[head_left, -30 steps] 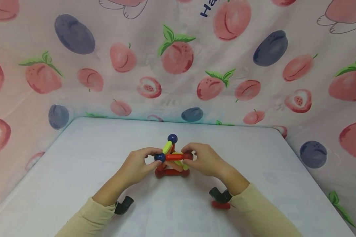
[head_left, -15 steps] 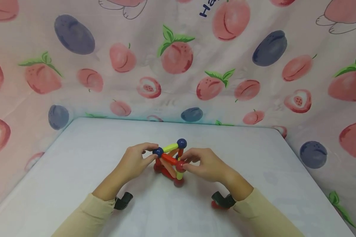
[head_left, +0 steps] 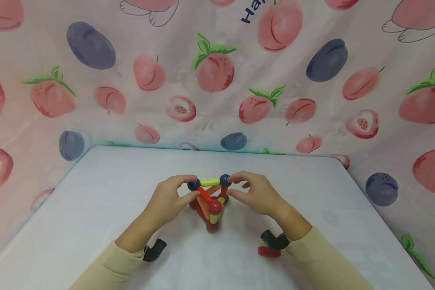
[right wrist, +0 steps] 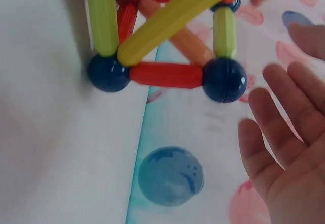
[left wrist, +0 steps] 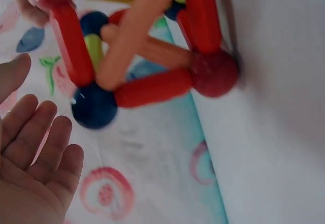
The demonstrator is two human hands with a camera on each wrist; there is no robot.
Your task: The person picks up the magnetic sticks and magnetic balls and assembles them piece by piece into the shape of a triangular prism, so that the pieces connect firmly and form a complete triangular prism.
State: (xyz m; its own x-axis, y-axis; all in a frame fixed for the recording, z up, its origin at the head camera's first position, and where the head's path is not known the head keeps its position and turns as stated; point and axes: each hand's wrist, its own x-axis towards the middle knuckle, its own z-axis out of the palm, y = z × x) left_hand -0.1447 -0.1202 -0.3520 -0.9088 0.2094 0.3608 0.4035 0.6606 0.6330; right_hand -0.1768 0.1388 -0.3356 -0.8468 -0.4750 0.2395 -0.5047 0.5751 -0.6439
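A frame of magnetic rods and balls stands on the white table (head_left: 130,181) between my hands. Its top has a yellow-green rod (head_left: 210,182), a red rod (head_left: 204,195), two dark blue balls and a red ball (head_left: 215,207) nearest me. An orange rod (left wrist: 137,36) crosses one side diagonally, a yellow rod (right wrist: 170,23) another. My left hand (head_left: 168,199) has thumb and forefinger either side of the left blue ball (left wrist: 94,106); its fingers look extended in the left wrist view. My right hand (head_left: 255,193) is spread beside the right blue ball (right wrist: 224,80), fingertips just off it.
A loose red rod (head_left: 269,251) lies on the table by the right wrist. Black curved pieces (head_left: 154,249) show at both wrists. A fruit-print cloth (head_left: 217,112) hangs behind the table's far edge.
The rod frame has turned, bringing its top red ball round toward me and a blue ball to the right. My right hand has left the red ball and moved beside that blue one.
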